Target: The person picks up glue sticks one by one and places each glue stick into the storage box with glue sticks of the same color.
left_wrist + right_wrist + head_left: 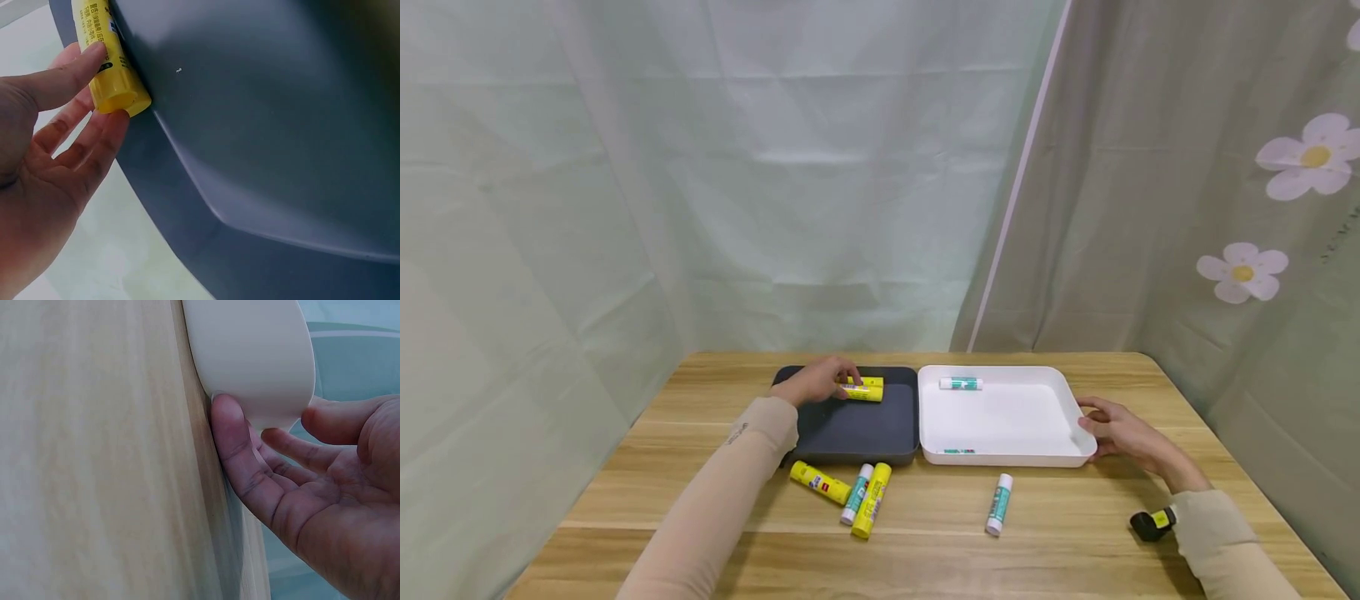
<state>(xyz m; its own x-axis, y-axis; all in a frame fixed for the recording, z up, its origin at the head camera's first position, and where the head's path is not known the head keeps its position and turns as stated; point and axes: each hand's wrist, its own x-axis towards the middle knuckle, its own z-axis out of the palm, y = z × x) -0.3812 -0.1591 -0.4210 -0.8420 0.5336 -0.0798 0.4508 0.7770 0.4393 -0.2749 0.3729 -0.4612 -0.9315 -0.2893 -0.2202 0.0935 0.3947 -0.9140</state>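
Inside the dark tray, my left hand pinches a yellow glue stick between thumb and fingers, close to the far wall. A second yellow glue stick lies right alongside it, mostly hidden behind the first in the left wrist view. My right hand grips the right end of the white tray, thumb at the rim and fingers low on the outer wall. In that tray lie a green-and-white glue stick at the back and another, partly hidden by the front wall.
Before the dark tray lie two yellow glue sticks with a green-and-white one between them. Another green-and-white glue stick lies in front of the white tray. A small black object with a yellow label is beside my right sleeve. Curtains surround the table.
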